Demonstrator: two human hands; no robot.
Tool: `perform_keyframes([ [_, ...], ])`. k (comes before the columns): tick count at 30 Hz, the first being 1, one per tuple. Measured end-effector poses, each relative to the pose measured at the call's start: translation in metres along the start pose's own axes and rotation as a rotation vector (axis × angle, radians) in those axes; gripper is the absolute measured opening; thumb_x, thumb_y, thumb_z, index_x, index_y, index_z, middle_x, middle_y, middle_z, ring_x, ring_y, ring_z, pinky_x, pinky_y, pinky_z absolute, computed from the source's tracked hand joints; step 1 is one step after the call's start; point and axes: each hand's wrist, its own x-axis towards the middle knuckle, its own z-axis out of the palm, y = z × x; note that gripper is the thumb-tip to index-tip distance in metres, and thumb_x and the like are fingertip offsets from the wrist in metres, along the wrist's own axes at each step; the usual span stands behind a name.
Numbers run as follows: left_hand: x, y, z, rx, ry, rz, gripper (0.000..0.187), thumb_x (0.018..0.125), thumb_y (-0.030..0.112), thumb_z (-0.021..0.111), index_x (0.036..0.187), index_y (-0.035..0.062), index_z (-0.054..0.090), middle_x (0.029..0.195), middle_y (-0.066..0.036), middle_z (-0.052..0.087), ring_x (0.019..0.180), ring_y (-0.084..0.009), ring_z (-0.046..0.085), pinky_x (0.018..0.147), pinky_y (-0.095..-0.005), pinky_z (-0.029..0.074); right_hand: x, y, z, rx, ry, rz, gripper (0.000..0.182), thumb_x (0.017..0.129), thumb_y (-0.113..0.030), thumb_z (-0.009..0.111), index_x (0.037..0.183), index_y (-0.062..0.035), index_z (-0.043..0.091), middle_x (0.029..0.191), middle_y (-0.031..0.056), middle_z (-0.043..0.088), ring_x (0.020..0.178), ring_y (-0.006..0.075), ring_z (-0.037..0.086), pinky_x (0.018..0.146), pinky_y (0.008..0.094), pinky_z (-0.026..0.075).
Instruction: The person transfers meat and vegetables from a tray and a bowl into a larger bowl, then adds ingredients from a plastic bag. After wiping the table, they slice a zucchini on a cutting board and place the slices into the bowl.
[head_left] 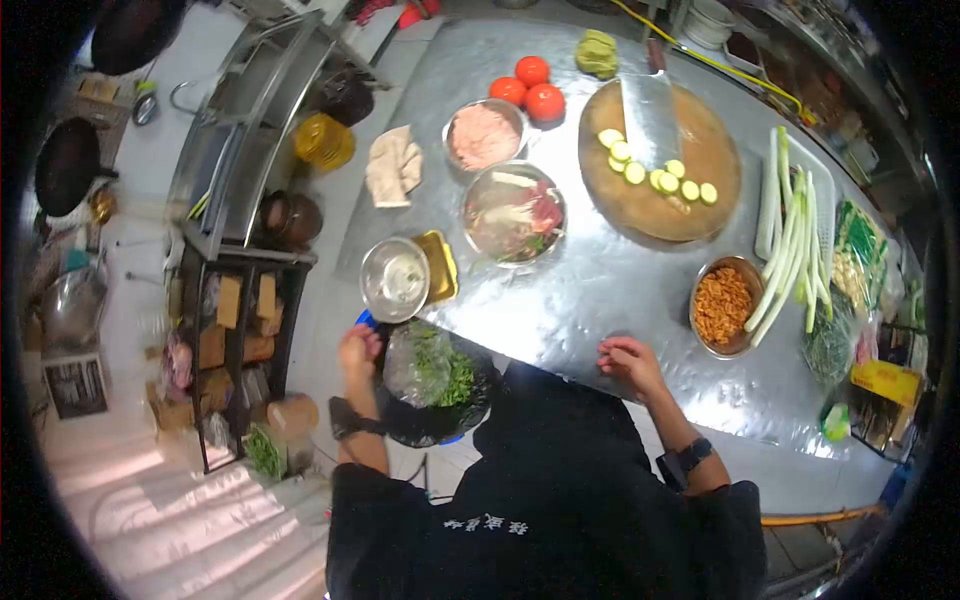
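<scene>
Stainless-steel surface (570,310) stretches before me. My left hand (359,352) is half-curled beside the black-lined bin (412,426) of green leaves (457,380); I cannot tell if it grips anything. Ahead of it sits a metal bowl (374,290). My right hand (630,362), loosely open, hovers near the edge, the cleaver (648,115) and courgette slices (635,173) beyond it.
</scene>
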Motion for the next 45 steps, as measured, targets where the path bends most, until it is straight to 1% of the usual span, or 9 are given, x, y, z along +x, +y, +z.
perform_keyframes([
  [4,-0.027,-0.028,0.020,-0.285,-0.129,-0.154,0.026,0.093,0.013,0.047,0.116,0.0045,0.054,0.110,-0.012,0.060,0.099,-0.0270,0.060,0.087,-0.0414,0.050,-0.011,-0.013,0.007,-0.126,-0.042,-0.034,0.023,0.089,-0.010,0.056,0.109,0.0018,0.059,0.104,0.0109,0.063,0.085,0.0182,0.064,0.073,0.0297,0.053],
  [10,0.035,-0.040,0.038,-0.687,-0.232,-0.197,0.025,0.092,0.017,0.055,0.114,0.0066,0.055,0.109,-0.008,0.059,0.101,-0.0245,0.053,0.091,-0.0440,0.047,-0.032,-0.006,0.026,-0.133,0.030,-0.135,0.022,0.087,-0.010,0.058,0.107,0.0006,0.060,0.102,0.0101,0.064,0.085,0.0183,0.064,0.075,0.0299,0.053],
  [12,0.046,-0.047,0.035,-0.676,-0.305,-0.168,0.033,0.085,0.002,0.050,0.118,0.0069,0.053,0.110,-0.008,0.059,0.102,-0.0248,0.055,0.094,-0.0441,0.045,-0.042,0.009,0.033,-0.073,0.099,-0.130,0.022,0.087,-0.009,0.059,0.107,0.0007,0.060,0.102,0.0108,0.064,0.086,0.0198,0.065,0.075,0.0308,0.054],
  [14,0.038,-0.048,0.031,-0.595,-0.403,0.016,0.022,0.080,-0.007,0.047,0.096,0.0055,0.053,0.101,-0.010,0.059,0.096,-0.0266,0.057,0.092,-0.0505,0.047,-0.043,0.033,0.029,-0.020,0.093,-0.122,0.023,0.086,-0.008,0.061,0.107,0.0006,0.060,0.103,0.0107,0.064,0.088,0.0203,0.065,0.076,0.0313,0.054],
  [18,0.041,-0.065,0.019,-0.569,-0.472,0.116,0.022,0.076,-0.013,0.049,0.085,0.0071,0.050,0.093,-0.009,0.055,0.090,-0.0242,0.056,0.091,-0.0531,0.047,-0.064,0.054,0.046,-0.011,0.111,-0.075,0.023,0.086,-0.007,0.059,0.107,0.0014,0.060,0.100,0.0101,0.064,0.086,0.0179,0.065,0.076,0.0294,0.054],
  [19,0.032,-0.068,0.015,-0.351,-0.424,0.353,0.021,0.076,-0.012,0.049,0.085,0.0069,0.050,0.092,-0.009,0.055,0.089,-0.0239,0.055,0.091,-0.0526,0.047,-0.067,0.059,0.047,-0.010,0.126,-0.063,0.023,0.086,-0.008,0.059,0.108,0.0015,0.060,0.100,0.0101,0.064,0.085,0.0176,0.065,0.076,0.0289,0.054],
  [25,-0.009,-0.039,-0.003,-0.405,-0.663,0.275,0.013,0.084,-0.005,0.054,0.084,0.0075,0.049,0.086,-0.006,0.055,0.084,-0.0178,0.055,0.087,-0.0409,0.050,-0.106,0.090,0.030,0.069,0.280,-0.073,0.025,0.087,-0.010,0.059,0.109,0.0013,0.060,0.104,0.0098,0.064,0.086,0.0171,0.065,0.075,0.0279,0.054],
  [35,-0.183,-0.019,0.061,-0.236,-0.923,0.159,0.018,0.080,-0.006,0.053,0.089,0.0089,0.047,0.085,-0.005,0.055,0.073,-0.0152,0.057,0.067,-0.0295,0.055,-0.203,0.182,-0.066,0.339,0.478,-0.235,0.022,0.087,-0.010,0.058,0.107,-0.0009,0.061,0.104,0.0084,0.064,0.085,0.0177,0.064,0.073,0.0284,0.053],
  [45,-0.519,-0.127,0.235,-0.118,-1.324,-0.039,0.020,0.079,-0.003,0.055,0.095,0.0068,0.048,0.083,-0.005,0.057,0.072,-0.0126,0.058,0.062,-0.0247,0.055,-0.357,0.340,-0.241,0.479,0.862,-0.374,0.024,0.081,-0.012,0.061,0.100,0.0016,0.062,0.087,0.0095,0.064,0.074,0.0179,0.065,0.063,0.0285,0.053],
])
